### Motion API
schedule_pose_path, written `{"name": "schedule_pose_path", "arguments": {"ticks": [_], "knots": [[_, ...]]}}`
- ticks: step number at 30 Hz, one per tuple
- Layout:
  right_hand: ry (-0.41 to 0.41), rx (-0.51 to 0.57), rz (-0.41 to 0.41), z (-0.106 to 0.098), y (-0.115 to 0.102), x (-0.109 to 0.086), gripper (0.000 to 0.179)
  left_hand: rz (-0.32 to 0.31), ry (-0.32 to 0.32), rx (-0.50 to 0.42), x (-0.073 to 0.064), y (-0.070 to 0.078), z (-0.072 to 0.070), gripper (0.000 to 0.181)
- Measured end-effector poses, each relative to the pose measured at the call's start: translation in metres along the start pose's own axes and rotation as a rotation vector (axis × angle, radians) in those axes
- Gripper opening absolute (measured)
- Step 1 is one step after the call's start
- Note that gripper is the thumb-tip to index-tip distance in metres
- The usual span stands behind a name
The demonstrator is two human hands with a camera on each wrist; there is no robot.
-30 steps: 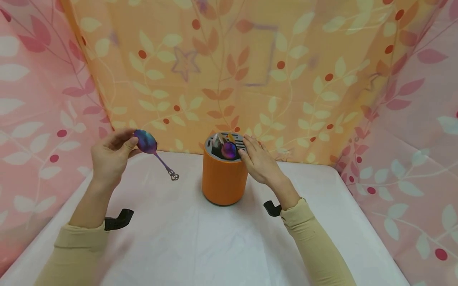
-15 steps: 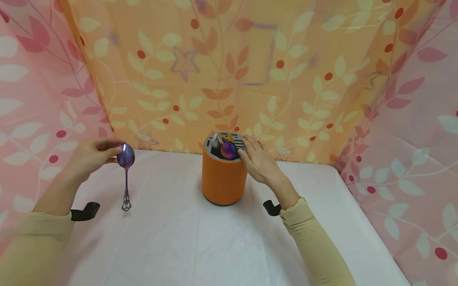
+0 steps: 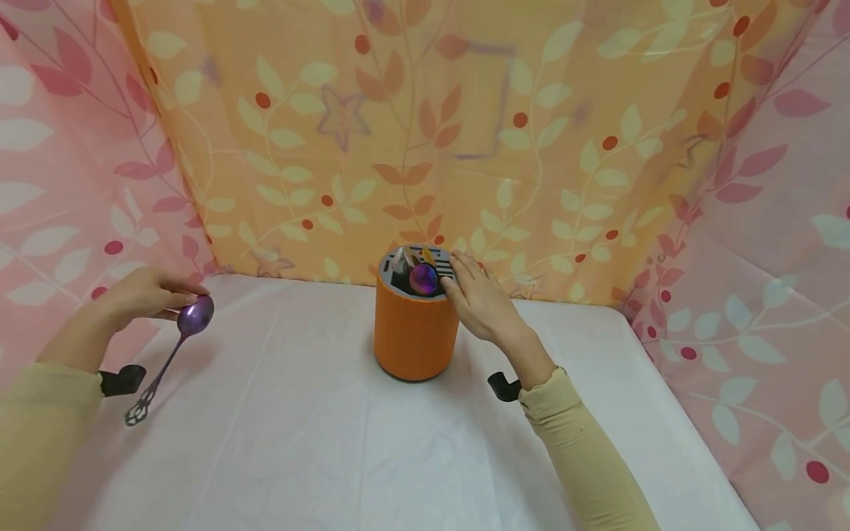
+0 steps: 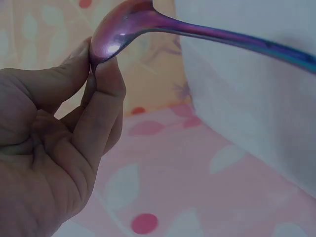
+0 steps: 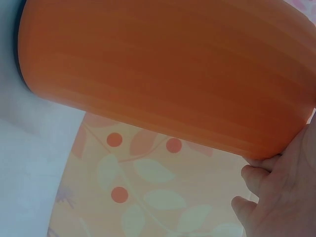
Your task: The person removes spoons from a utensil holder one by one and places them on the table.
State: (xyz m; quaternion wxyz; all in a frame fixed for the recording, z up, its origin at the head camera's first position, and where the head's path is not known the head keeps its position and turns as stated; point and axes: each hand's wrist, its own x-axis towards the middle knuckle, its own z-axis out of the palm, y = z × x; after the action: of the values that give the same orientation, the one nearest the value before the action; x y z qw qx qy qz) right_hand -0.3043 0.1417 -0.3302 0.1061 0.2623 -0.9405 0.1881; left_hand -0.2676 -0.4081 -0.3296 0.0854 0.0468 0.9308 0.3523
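Observation:
At the left, my left hand (image 3: 139, 296) pinches the bowl edge of an iridescent purple spoon (image 3: 196, 316) between thumb and fingers. The spoon's openwork handle points down toward the table; whether its tip touches the cloth I cannot tell. In the left wrist view, the thumb and fingertips meet on the rim of the spoon (image 4: 118, 37). An orange round utensil holder (image 3: 415, 339) stands upright in the middle. My right hand (image 3: 488, 302) rests on its right top rim with fingers extended. Out of the slotted grey top sticks another purple rounded end (image 3: 423, 280), beside silver and gold-coloured pieces.
White cloth (image 3: 299, 442) covers the table. A yellow leaf-patterned curtain (image 3: 425, 110) hangs behind it, with pink patterned curtains (image 3: 783, 221) at the sides. Black curved camera mounts (image 3: 505, 386) sit at both wrists.
My left hand has moved left and down with the spoon, away from the holder. The spoon's handle has swung from pointing right to pointing down-left. My right hand and the holder stay put.

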Motion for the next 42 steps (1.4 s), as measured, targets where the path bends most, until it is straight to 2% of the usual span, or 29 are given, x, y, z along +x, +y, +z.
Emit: {"name": "schedule_pose_path", "arguments": {"ticks": [7,12,18,23,26,30,37,42], "knots": [[0.013,-0.008,-0.002,0.002,0.002,0.0,0.07,-0.059,-0.063,-0.039,0.004,-0.035,-0.006,0.039],[0.016,-0.01,-0.005,0.002,0.001,-0.001,0.071,-0.075,-0.045,-0.049,0.006,-0.055,0.0,0.041],[0.016,-0.006,0.005,0.002,0.001,-0.001,0.071,-0.088,0.04,-0.11,0.01,-0.072,0.011,0.046],[0.013,-0.013,0.011,0.001,0.001,-0.001,0.071,-0.101,0.17,-0.224,0.015,-0.089,0.026,0.046],[0.012,-0.011,0.012,0.001,0.001,-0.001,0.071,-0.108,0.249,-0.255,0.015,-0.098,0.035,0.047],[0.013,-0.001,0.011,0.002,0.001,0.0,0.071,-0.098,0.314,-0.206,0.016,-0.104,0.044,0.049],[0.012,-0.007,0.012,0.003,0.001,0.0,0.071,-0.151,0.366,-0.128,0.019,-0.11,0.058,0.053],[0.014,-0.005,0.014,0.004,0.002,0.0,0.072,-0.166,0.412,-0.074,0.019,-0.111,0.067,0.056]]}}
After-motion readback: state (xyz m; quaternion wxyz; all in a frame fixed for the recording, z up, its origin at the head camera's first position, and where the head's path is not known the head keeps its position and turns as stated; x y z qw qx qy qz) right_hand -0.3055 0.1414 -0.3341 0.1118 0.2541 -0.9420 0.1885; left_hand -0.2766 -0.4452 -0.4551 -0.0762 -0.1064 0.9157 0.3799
